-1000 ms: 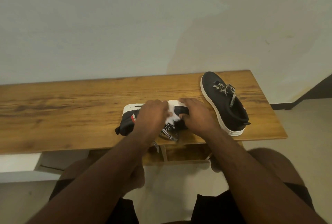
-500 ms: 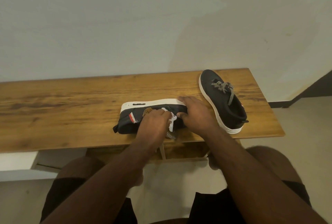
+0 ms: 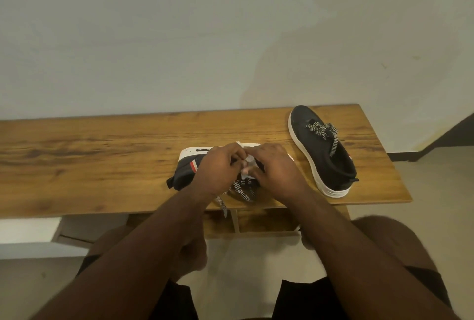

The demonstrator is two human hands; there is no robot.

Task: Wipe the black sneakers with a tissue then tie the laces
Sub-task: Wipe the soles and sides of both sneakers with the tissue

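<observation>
Wiping is in hand: both the left hand (image 3: 218,168) and right hand (image 3: 275,167) pinch the tissue (image 3: 248,163) over the tipped sneaker (image 3: 186,171) on the wooden table (image 3: 102,155). Its loose laces (image 3: 242,189) likely need tying next.

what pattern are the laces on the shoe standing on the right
Black-and-white zigzag laces on the black sneaker, clearest in the head view.

Two black sneakers sit on one wooden surface (image 3: 102,155): one sneaker (image 3: 186,173) on its side at 6 o'clock, one upright sneaker (image 3: 320,150) at 3 o'clock. One white tissue (image 3: 248,163) shows between two hands.
</observation>
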